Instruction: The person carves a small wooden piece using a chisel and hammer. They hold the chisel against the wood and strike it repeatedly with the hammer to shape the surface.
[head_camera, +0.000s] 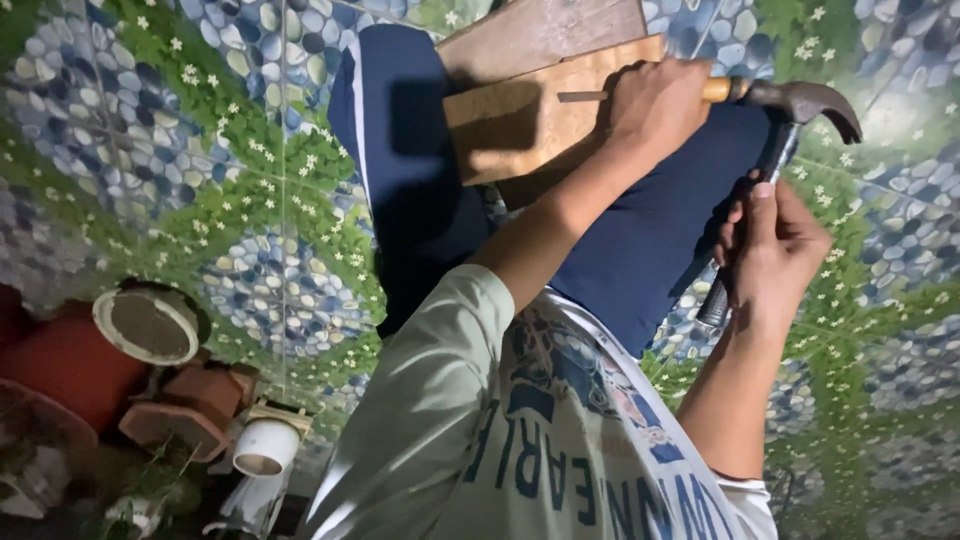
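Observation:
My left hand (652, 100) is closed around a chisel with a pale wooden handle (716, 89). Its thin metal blade (580, 96) lies against a light wooden board (515, 125). A darker plank (540, 35) sits behind that board, and both rest by my legs in dark blue trousers (400, 150). My right hand (775, 250) grips the black handle of a claw hammer (715, 300). The steel hammer head (800, 100) is right at the butt end of the chisel handle.
The floor is tiled with a blue pebble and green leaf pattern (250, 200). At the lower left stand terracotta pots (70, 365), a round white-rimmed dish (148, 325) and a white pipe piece (265, 447).

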